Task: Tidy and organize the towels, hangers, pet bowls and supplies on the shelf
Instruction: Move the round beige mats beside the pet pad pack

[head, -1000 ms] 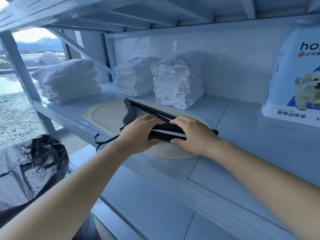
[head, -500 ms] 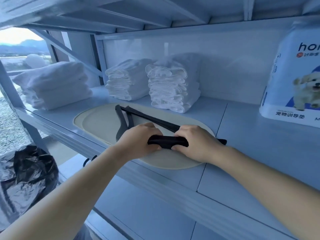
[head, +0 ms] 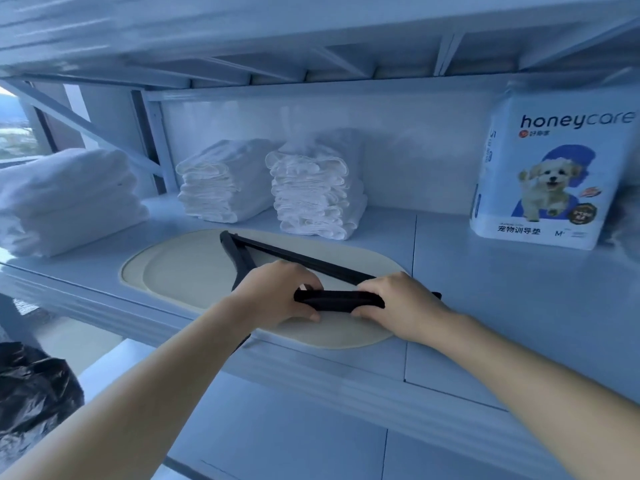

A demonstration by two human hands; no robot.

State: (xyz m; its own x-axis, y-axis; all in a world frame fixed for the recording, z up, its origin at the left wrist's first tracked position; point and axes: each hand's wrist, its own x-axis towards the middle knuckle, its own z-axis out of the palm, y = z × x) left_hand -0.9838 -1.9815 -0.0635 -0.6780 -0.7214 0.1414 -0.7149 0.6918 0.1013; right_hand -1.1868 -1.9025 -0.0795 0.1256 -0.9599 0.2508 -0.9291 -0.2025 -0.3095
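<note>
A bundle of black hangers [head: 337,301] lies on a beige oval mat [head: 180,268] on the shelf [head: 502,306]. My left hand [head: 277,292] grips the bundle's near bar from the left, and my right hand [head: 398,306] grips it from the right. The hangers' far arms reach toward the back left. The hooks are hidden under my left forearm. Behind the mat stand two stacks of white folded towels [head: 223,181] [head: 317,188], and a third, larger stack [head: 65,199] sits at the left end.
A white and blue pack of pet training pads [head: 550,174] stands at the back right. A black plastic bag [head: 31,389] sits low on the left. The shelf above hangs close overhead, and another shelf board runs below.
The hangers have been pulled together into a tighter bundle and shifted a little rightward on the mat. The hooks that hung past the shelf edge are no longer visible. Both hands keep their grip.
</note>
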